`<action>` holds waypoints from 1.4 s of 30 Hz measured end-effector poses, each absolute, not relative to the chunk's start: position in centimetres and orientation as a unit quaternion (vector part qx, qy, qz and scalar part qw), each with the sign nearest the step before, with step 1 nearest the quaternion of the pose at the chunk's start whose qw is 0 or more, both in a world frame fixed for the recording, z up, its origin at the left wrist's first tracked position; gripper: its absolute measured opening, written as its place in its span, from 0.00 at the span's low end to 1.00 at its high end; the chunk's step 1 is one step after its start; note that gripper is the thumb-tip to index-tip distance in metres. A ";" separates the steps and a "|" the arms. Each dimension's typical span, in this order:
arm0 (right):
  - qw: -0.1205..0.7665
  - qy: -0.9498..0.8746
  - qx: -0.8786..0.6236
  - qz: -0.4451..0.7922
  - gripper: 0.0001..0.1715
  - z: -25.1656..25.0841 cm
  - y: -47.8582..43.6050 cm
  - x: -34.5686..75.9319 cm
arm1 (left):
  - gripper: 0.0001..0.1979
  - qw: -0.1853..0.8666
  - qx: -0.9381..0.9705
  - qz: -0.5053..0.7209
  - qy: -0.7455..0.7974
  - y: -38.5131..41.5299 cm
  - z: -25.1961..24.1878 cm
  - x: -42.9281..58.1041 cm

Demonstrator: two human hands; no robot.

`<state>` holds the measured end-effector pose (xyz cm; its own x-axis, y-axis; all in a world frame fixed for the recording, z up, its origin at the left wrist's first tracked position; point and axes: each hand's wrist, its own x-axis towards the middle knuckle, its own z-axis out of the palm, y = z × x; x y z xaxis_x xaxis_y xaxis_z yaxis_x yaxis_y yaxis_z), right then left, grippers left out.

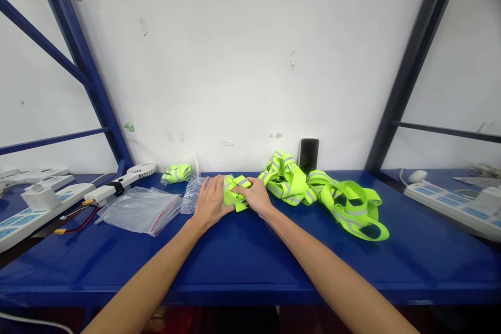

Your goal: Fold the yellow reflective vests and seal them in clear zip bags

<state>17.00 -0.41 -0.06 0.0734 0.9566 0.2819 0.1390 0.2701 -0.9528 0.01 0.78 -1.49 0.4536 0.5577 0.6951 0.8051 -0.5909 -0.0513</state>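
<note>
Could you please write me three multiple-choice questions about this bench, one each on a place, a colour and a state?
1. Where is the black smartphone? A) Against the wall B) On a power strip C) Under the fan
2. What colour is the reflective strapping? A) Orange B) Neon yellow-green C) Red
3. How does the red-sealed plastic bag lie? A) Hanging from the frame B) Upright C) Flat

Answers: 1 A, it stands at the wall behind the strapping. 2 B, the bright webbing carries grey stripes. 3 C, it lies flat on the blue table.

Plastic bag (139, 211) left of reflective vest (313, 193), phone (308, 155) behind it, both on shelf (250, 266)
</note>
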 end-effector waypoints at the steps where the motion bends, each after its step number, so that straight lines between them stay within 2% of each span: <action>1: 0.554 -0.572 -0.480 0.368 0.15 0.0 -0.5 17.0 | 0.36 0.195 -0.832 -0.320 -0.409 0.8 -1.5 0.1; 10: 0.471 -0.667 -0.441 0.373 0.10 -0.1 -0.4 17.2 | 0.33 0.158 -0.872 -0.278 -0.371 0.4 -1.4 0.6; 19: 0.479 -0.655 -0.414 0.413 0.15 -1.1 -0.1 16.7 | 0.28 0.086 -0.869 -0.308 -0.377 0.2 -0.9 0.2; 21: 0.481 -0.683 -0.407 0.370 0.21 -0.6 -0.6 17.2 | 0.28 0.062 -0.862 -0.316 -0.391 0.3 -0.9 -0.2; 24: 0.432 -0.768 -0.341 0.327 0.44 0.4 -1.5 18.3 | 0.27 0.016 -0.865 -0.324 -0.382 0.6 -0.8 -1.0; 25: 0.416 -0.789 -0.320 0.320 0.46 0.7 -1.7 18.5 | 0.28 -0.002 -0.868 -0.328 -0.374 0.7 -0.7 -1.2; 27: 0.409 -0.804 -0.305 0.305 0.41 1.1 -1.9 18.7 | 0.29 -0.031 -0.868 -0.337 -0.363 0.7 -0.7 -1.5; 29: 0.421 -0.802 -0.312 0.287 0.27 1.1 -1.9 18.6 | 0.33 -0.041 -0.863 -0.344 -0.367 0.7 -0.6 -1.6; 31: 0.430 -0.797 -0.319 0.279 0.17 0.9 -1.7 18.4 | 0.35 -0.041 -0.861 -0.341 -0.375 0.6 -0.6 -1.5; 42: 0.472 -0.747 -0.346 0.316 0.11 -0.5 -0.6 17.2 | 0.27 0.058 -0.869 -0.302 -0.388 0.4 -0.4 -0.4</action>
<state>17.15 -0.64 -0.53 -0.3158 0.8147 0.4863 0.2181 0.5612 -0.7984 -0.36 0.40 -0.38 0.5169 0.6388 0.5699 0.7089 -0.6926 0.1333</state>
